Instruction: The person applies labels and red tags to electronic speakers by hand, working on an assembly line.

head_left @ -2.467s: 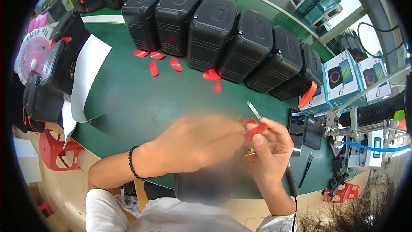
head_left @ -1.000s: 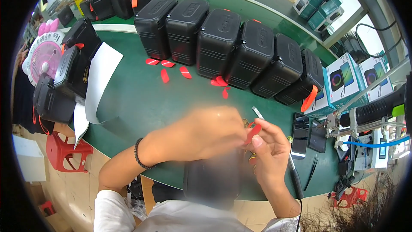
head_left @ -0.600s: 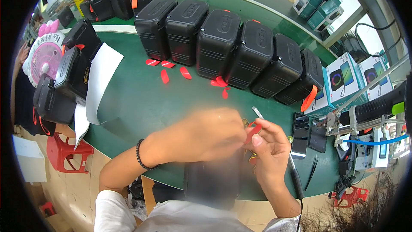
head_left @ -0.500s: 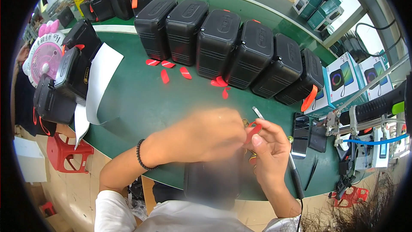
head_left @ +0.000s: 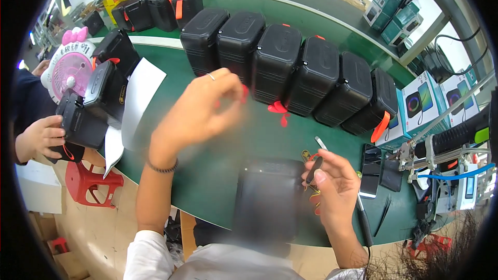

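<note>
Smeared by motion, my left hand (head_left: 202,106) hovers over the table near several red oval peel-off pieces; its fingers curl, and whether they hold anything cannot be made out. One red piece (head_left: 245,93) shows beside its fingertips. My right hand (head_left: 332,186) pinches a small dark oval pad (head_left: 314,170) between thumb and fingers. Thin red and yellow wires (head_left: 315,198) hang by that hand. Just left of it, a blurred black case (head_left: 267,197) lies at the table's near edge. More red pieces (head_left: 278,107) lie in front of the standing black speakers (head_left: 276,62).
To the right lie phones (head_left: 370,168), a corded soldering iron (head_left: 364,223), tweezers (head_left: 384,215) and a metal clamp stand (head_left: 415,150). Boxes (head_left: 420,98) stand behind them. A co-worker's hand (head_left: 44,137) touches black speakers (head_left: 80,124) at left, near white paper (head_left: 142,93) and a pink fan (head_left: 70,72).
My left hand has moved away from my right, leftward and forward over the red pieces. A dark pad shows in my right hand where red showed before. A co-worker's hand has appeared at left.
</note>
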`<state>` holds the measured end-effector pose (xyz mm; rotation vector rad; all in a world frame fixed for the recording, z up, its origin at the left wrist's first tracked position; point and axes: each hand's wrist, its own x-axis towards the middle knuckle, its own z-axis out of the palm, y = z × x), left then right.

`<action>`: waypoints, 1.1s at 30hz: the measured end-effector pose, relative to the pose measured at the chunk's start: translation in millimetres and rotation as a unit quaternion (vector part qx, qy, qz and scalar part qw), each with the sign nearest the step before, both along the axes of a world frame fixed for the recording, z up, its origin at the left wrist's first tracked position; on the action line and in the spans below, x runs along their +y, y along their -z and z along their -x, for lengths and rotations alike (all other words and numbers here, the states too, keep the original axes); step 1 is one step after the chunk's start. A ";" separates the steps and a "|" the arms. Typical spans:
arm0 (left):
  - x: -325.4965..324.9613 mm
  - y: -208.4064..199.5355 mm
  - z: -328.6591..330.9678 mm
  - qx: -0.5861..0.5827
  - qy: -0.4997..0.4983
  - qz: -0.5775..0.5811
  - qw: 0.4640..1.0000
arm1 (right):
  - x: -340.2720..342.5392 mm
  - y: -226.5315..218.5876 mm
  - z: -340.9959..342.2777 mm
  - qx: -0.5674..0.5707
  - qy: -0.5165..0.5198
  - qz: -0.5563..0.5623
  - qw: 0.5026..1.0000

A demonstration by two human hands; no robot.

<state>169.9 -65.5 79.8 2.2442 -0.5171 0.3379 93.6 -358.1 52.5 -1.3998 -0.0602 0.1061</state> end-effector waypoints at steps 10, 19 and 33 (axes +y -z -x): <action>27.8 29.8 -21.2 0.137 -0.069 -0.018 0.988 | -2.3 6.2 3.8 -0.116 0.000 0.058 0.992; 36.0 37.5 -19.8 0.032 -0.027 -0.096 0.994 | -3.5 7.1 0.5 -0.284 -0.037 0.227 0.931; 23.5 32.6 -24.0 0.087 -0.105 0.021 0.990 | -0.6 0.1 0.6 -0.330 -0.037 0.283 0.900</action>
